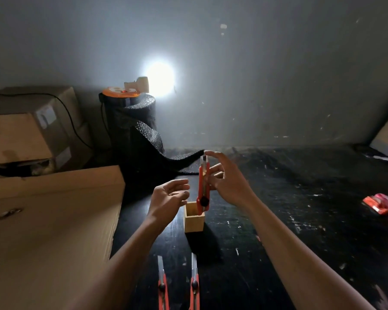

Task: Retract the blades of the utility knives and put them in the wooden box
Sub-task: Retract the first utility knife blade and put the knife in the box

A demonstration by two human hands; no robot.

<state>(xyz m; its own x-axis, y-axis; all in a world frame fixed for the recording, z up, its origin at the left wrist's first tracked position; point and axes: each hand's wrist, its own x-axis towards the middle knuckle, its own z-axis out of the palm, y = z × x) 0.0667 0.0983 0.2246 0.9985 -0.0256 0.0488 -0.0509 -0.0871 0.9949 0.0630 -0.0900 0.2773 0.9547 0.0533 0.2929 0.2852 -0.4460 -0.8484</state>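
- Two utility knives w/ blades out lie flat on dark table (278,231) at near edge: left one (162,287), right one (194,285), side by side, blades pointing away.
- Wooden box (194,220) stands just beyond them, open top.
- Third knife (203,186) upright, lower end at box's right rim; bit of blade shows at top.
- Right hand (227,180) touches knife's upper part, fingers loosely spread, index at blade tip; can't tell if it's really gripping.
- Left hand (169,195) just left of knife, fingers curled, half open, holding nothing.
- Cardboard boxes (49,220) on left; lamp (159,79) glares at back wall.
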